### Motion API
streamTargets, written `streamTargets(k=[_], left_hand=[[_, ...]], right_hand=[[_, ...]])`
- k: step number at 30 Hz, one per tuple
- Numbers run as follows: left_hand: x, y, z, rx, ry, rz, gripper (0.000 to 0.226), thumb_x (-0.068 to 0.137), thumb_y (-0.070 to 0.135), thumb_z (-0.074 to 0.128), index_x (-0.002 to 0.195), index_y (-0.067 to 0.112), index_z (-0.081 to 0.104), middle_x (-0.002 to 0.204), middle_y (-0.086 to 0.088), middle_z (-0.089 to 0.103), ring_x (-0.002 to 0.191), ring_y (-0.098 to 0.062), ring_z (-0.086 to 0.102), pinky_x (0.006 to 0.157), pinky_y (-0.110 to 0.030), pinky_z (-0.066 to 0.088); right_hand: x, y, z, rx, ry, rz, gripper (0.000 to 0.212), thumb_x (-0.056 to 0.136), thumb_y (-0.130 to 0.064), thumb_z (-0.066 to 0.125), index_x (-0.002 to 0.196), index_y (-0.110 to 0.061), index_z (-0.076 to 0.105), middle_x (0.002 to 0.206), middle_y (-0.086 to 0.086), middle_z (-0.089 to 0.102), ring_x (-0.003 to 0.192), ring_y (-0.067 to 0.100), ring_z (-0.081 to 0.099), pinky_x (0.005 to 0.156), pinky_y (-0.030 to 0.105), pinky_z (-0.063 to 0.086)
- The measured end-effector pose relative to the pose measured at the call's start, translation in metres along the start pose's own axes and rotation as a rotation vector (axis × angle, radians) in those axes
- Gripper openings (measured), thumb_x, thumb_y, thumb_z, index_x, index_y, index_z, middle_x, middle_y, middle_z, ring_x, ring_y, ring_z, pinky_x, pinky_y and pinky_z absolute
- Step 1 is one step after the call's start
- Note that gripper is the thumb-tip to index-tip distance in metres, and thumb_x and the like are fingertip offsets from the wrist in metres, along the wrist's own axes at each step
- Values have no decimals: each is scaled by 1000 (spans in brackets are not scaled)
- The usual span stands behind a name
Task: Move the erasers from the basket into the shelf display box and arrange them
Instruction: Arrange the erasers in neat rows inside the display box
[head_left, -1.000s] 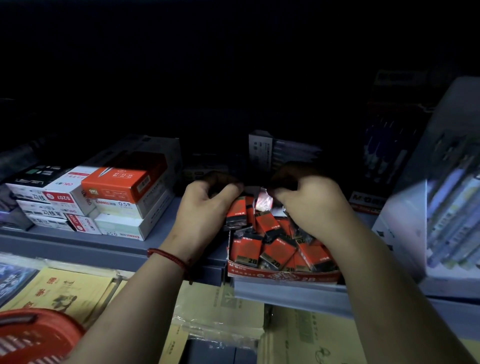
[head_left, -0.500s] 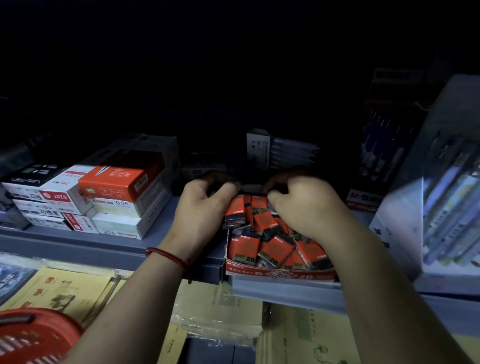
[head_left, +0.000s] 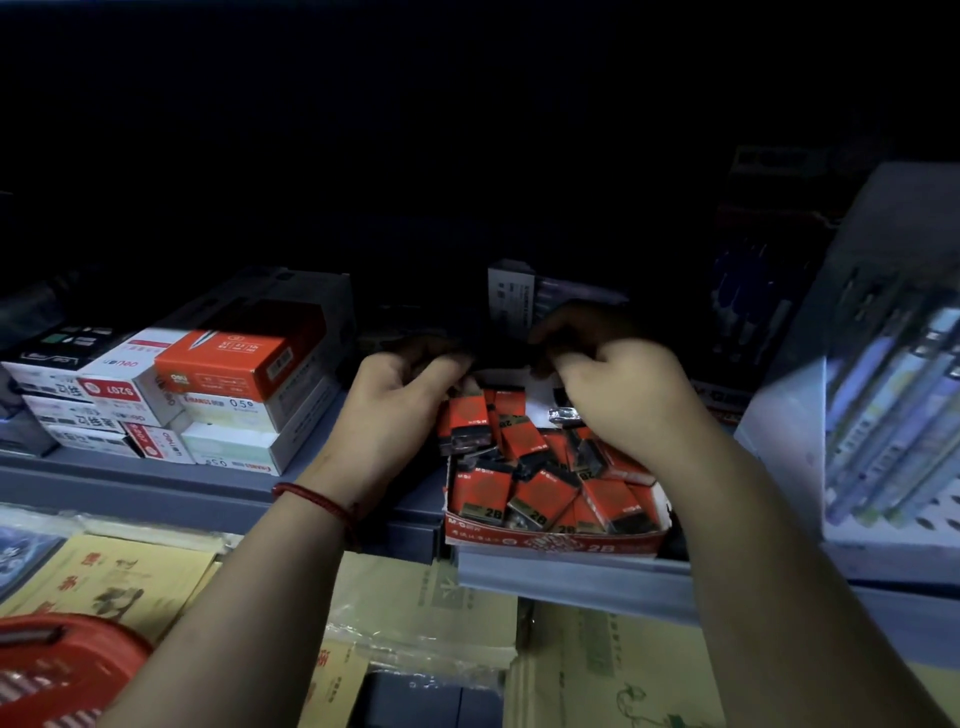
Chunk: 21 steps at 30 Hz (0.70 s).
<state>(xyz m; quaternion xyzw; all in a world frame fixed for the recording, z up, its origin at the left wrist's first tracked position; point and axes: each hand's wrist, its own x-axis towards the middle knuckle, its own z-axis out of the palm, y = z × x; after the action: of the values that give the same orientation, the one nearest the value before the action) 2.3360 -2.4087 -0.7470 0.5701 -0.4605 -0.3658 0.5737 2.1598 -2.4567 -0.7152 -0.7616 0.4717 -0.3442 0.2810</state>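
One eraser (head_left: 464, 423) upright — seemingly — in left hand (head_left: 400, 410).

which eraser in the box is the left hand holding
The eraser at the back left corner of the display box, standing on end, gripped by the left hand; the other erasers lie tumbled in front of it.

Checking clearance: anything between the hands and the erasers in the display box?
Nothing visible. The left hand holds an upright eraser at the back of the display box; the right hand is over the erasers beside it.
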Motion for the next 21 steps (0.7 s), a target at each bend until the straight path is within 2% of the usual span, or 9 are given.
streamTargets(k=[2,3,6,10,13,16,17,19,21], left_hand=[[1,0,-7,-32,-18,-28,29,100,17,56,85,-2,70,70,-11,71,65,-26,61,60,-28,49],[1,0,-11,-59,-30,-41,26,101,14,54,88,-2,70,74,-12,72,67,-28,61,61,-30,48],[1,2,-23,-183,-92,-78,22,98,1,47,96,-5,68,87,-19,71,67,-25,63,62,-28,52],[-8,1,-33,-226,-228,-123,26,88,-8,54,111,-13,64,105,-25,72,87,-32,69,73,-30,59],[-13,1,-37,-238,-263,-111,39,82,-9,61,120,-5,62,111,-22,71,93,-30,70,80,-31,59],[-13,1,-39,-294,-230,-118,46,74,-6,65,119,-12,57,114,-25,71,98,-34,71,83,-34,60],[-11,0,-39,-315,-206,-132,44,75,-6,65,117,-15,56,112,-26,71,100,-36,70,84,-34,61],[-7,-1,-40,-367,-162,-162,38,77,-9,68,112,-18,58,108,-27,66,103,-38,62,85,-35,61],[-3,0,-40,-436,-114,-192,24,78,-7,68,101,-10,71,110,-21,49,104,-36,49,85,-35,61]], right_hand=[[-3,-5,-4,-13,-65,-43,19,97,-27,54,103,-38,68,84,-17,66,72,-5,60,60,14,43],[-5,-9,-5,-4,-112,-58,16,96,-32,56,103,-40,68,80,-19,65,67,-7,58,56,11,41],[-7,-17,-6,45,-266,-117,14,91,-39,65,104,-41,69,92,-21,67,83,-6,61,72,15,48],[-7,-20,1,10,-404,-161,30,80,-42,78,108,-39,70,80,-33,62,72,-12,56,65,8,40],[-7,-19,2,21,-476,-170,28,75,-42,83,101,-38,73,91,-20,71,83,-7,63,76,21,51],[-8,-19,3,83,-429,-148,24,73,-34,86,95,-32,76,84,-15,71,71,-5,61,69,21,49],[-8,-18,3,107,-391,-126,23,73,-33,86,94,-29,76,82,-13,70,69,-3,61,70,25,52],[-7,-14,1,126,-311,-57,27,74,-38,84,95,-25,75,90,-7,74,81,7,69,83,36,58],[-6,-8,-2,170,-194,48,37,73,-46,82,93,-16,75,95,7,76,90,24,72,88,46,58]])
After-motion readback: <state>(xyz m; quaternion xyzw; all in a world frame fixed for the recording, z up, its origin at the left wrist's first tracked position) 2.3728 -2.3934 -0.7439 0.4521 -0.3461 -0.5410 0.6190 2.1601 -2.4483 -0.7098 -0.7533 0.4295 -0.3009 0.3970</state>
